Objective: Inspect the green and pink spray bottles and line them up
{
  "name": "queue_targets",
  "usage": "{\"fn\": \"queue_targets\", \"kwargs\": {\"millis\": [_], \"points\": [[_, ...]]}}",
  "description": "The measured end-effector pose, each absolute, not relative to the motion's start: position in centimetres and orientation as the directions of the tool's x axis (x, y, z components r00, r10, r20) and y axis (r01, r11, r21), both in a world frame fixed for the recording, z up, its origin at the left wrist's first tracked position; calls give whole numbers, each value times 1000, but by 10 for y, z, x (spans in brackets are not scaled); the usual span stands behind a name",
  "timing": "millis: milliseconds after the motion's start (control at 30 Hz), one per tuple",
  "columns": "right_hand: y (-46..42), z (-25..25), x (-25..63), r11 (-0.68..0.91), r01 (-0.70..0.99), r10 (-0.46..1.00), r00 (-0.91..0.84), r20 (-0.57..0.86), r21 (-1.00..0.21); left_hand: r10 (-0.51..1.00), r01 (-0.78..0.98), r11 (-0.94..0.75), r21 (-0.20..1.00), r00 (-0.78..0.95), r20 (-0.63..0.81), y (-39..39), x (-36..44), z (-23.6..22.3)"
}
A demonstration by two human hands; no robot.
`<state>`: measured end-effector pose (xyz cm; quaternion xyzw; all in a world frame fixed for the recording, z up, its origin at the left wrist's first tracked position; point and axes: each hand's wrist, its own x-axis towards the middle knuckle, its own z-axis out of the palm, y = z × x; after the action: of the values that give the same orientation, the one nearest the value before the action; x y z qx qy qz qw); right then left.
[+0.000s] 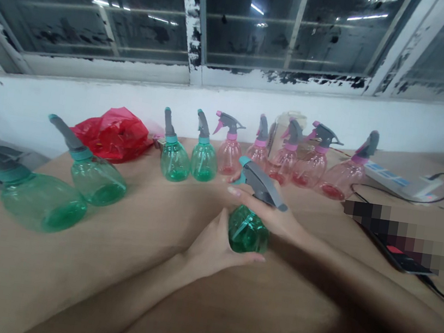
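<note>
It looked like a workshop or plain workroom, with flaking window frames [191, 13] above a long wooden table [132, 242].

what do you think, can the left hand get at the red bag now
Probably yes, once the left hand lets go of the green bottle it cups; the way to the red bag, between the other green bottles, looks open.

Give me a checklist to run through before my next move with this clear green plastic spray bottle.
1. Left hand around the round, clear green plastic bottle: ok.
2. Right hand at its grey and turquoise spray head: ok.
3. Spray head screwed tight: cannot tell.
4. Clear pink plastic bottles standing upright: ok.
5. Pink bottles' grey and pink spray heads all facing one way: not ok.
6. Crumpled red plastic bag away from both hands: ok.
</note>
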<state>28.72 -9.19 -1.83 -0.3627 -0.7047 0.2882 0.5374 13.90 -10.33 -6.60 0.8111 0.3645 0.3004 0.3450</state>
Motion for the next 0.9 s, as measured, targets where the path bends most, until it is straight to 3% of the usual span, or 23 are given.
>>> {"fn": "queue_targets", "kwargs": {"millis": [400,900], "points": [[-95,-26,290,508,287,858,-86,506,-813,806,382,-485,787,544,233,-103,139,-68],[-95,-18,289,550,173,834,-175,524,-817,804,375,-474,797,554,218,-102,139,-68]]}}
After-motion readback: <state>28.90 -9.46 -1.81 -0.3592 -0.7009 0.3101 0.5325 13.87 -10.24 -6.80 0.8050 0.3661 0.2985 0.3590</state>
